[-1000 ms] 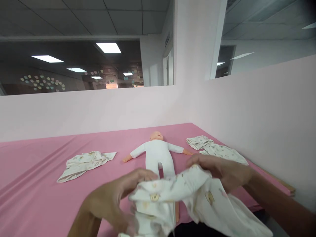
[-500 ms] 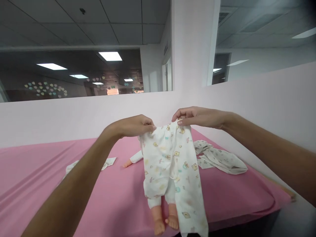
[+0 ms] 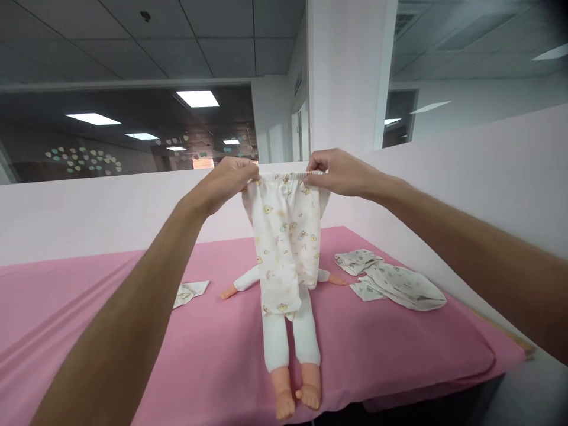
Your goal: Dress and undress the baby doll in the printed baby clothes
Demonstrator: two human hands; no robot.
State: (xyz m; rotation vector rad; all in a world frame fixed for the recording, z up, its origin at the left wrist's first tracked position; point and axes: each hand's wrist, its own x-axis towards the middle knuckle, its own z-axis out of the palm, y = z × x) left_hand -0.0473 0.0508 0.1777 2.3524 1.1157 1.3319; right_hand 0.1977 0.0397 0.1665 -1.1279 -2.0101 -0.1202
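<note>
A pair of small white baby pants (image 3: 284,231) with a bear print hangs by its gathered elastic waistband. My left hand (image 3: 231,180) pinches one end of the waistband, and my right hand (image 3: 339,171) pinches it toward the other end. Both legs of the pants dangle. Behind and below them a baby doll (image 3: 276,340) in white clothes lies on its back on the pink-covered table, its bare feet toward me. The pants hide its head and most of its torso; parts of both arms show at the sides.
Patterned white clothing (image 3: 394,284) lies bunched on the pink cover (image 3: 377,355) at the right. Another white cloth piece (image 3: 190,293) sits at the left, partly behind my forearm. A low white wall (image 3: 89,219) with windows above borders the table.
Both hands have risen with the pants, moving slightly left. The pants' legs swung up off the doll's lower body, uncovering more of its legs and its other arm.
</note>
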